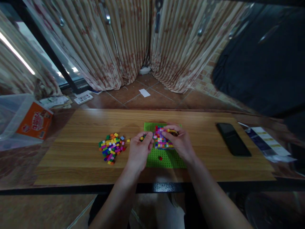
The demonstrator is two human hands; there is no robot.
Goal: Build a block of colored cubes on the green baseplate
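Observation:
A block of small multicoloured toy bricks [163, 143] stands on a green studded baseplate [152, 160]. My left hand [139, 148] is at the block's left side, thumb and forefinger pinched together. Small yellow and green bits show by its fingers; what the pinch holds is too small to make out. Over the block's upper right, my right hand [179, 141] is closed, with thumb and fingertips at the bricks. A slim yellow piece [171, 130] shows between those fingers; its kind is unclear. One red brick [160, 158] lies nearer me on the baseplate.
Loose bricks [111, 148] are heaped on the wooden table [78, 152] to the left, with a yellow brick [128, 140] beside them. A black phone [233, 139] lies at right. Beyond the left edge stands a clear plastic bin [14, 127] with an orange label.

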